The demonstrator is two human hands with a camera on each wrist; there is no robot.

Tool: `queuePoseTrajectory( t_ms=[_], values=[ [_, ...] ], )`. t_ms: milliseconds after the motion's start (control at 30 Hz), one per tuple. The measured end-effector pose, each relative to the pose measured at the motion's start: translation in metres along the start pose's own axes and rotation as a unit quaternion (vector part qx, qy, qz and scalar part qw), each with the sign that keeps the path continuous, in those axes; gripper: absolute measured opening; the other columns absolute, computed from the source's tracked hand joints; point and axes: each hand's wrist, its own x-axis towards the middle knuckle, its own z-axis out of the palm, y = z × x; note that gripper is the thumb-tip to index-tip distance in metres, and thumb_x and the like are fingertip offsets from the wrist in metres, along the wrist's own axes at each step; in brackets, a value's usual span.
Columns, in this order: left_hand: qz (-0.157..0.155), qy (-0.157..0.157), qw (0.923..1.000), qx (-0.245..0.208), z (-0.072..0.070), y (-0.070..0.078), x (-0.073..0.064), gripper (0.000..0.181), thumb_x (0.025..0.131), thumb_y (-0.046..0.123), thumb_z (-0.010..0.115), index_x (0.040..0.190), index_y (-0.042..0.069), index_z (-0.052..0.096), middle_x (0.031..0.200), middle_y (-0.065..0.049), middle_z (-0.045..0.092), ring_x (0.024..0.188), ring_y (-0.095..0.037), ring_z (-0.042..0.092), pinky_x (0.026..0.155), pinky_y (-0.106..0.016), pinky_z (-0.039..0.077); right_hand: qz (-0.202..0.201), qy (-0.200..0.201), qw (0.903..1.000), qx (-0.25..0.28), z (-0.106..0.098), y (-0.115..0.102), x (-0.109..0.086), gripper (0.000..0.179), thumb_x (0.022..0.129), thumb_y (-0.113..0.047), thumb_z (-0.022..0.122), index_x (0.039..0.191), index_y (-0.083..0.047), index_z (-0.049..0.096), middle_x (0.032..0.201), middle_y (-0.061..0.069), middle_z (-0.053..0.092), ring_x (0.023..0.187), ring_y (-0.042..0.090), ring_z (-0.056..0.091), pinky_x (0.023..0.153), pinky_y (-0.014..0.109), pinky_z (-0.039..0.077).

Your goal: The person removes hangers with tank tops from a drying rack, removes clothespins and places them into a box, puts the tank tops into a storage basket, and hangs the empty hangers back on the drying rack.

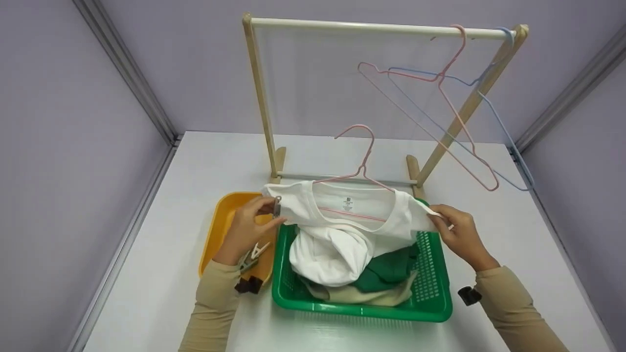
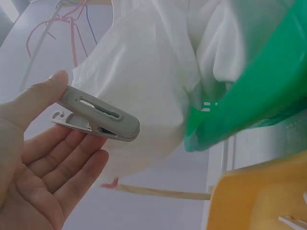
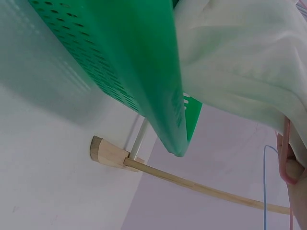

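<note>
A white T-shirt spreads at the shoulders over a pink hanger, whose lower bar shows through the neck opening. My left hand pinches a grey clothespin between thumb and fingers, beside the shirt's left shoulder. In the left wrist view the clothespin's tip overlaps the white cloth; whether it touches is unclear. My right hand grips the shirt's right shoulder edge, and the hanger's end lies at its fingers. The shirt's lower part bunches above the green basket.
Green cloth and beige cloth lie in the basket. At its left stands a yellow tray with several clothespins. Behind, a wooden-legged rack carries a pink hanger and a blue hanger at its right.
</note>
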Motion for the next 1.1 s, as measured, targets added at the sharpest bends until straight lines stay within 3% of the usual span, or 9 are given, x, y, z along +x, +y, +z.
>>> queuePoseTrajectory(
  t_ms=[200,433,633,933,1100],
  values=[
    [-0.053,0.002,0.9986,0.006,-0.006,-0.014,-0.005,0.04,0.081,0.018,0.077,0.117,0.003,0.066,0.105,-0.012,0.068,0.096,-0.024,0.068,0.091,-0.038,0.057,0.002,-0.003,1.0,-0.003,0.0,0.0,0.0,0.024,0.076,0.023,0.063,0.092,0.006,0.068,0.082,0.021,0.07,0.076,-0.017,0.052,0.058,0.003,0.044],
    [-0.075,-0.01,0.9971,0.012,-0.007,-0.02,-0.008,0.04,0.083,0.024,0.075,0.117,0.004,0.066,0.106,-0.012,0.069,0.099,-0.026,0.067,0.093,-0.041,0.056,0.004,0.003,1.0,-0.006,-0.001,0.0,0.002,0.023,0.076,0.023,0.063,0.091,0.007,0.068,0.082,0.021,0.07,0.077,-0.019,0.051,0.06,0.001,0.044],
    [-0.123,-0.007,0.9921,0.024,-0.008,-0.032,-0.012,0.044,0.084,0.025,0.075,0.12,0.002,0.063,0.107,-0.014,0.068,0.101,-0.027,0.067,0.094,-0.045,0.055,0.006,-0.001,1.0,-0.005,0.0,-0.001,0.001,0.022,0.076,0.022,0.063,0.092,0.007,0.068,0.082,0.021,0.071,0.079,-0.019,0.052,0.061,0.0,0.044],
    [-0.192,-0.043,0.9794,0.046,-0.001,-0.057,-0.016,0.042,0.087,0.013,0.071,0.124,-0.004,0.06,0.111,-0.02,0.068,0.104,-0.031,0.065,0.095,-0.046,0.054,0.008,0.002,1.0,-0.001,0.0,-0.001,-0.001,0.023,0.077,0.022,0.063,0.092,0.006,0.068,0.082,0.021,0.071,0.077,-0.018,0.052,0.059,0.002,0.044],
    [-0.26,-0.066,0.9624,0.045,0.005,-0.065,-0.019,0.04,0.091,0.015,0.066,0.125,-0.005,0.058,0.114,-0.02,0.067,0.105,-0.029,0.064,0.096,-0.044,0.054,0.004,0.003,1.0,0.002,0.001,-0.001,-0.001,0.024,0.076,0.022,0.063,0.092,0.006,0.068,0.081,0.02,0.071,0.076,-0.018,0.053,0.058,0.003,0.045]
  ],
)
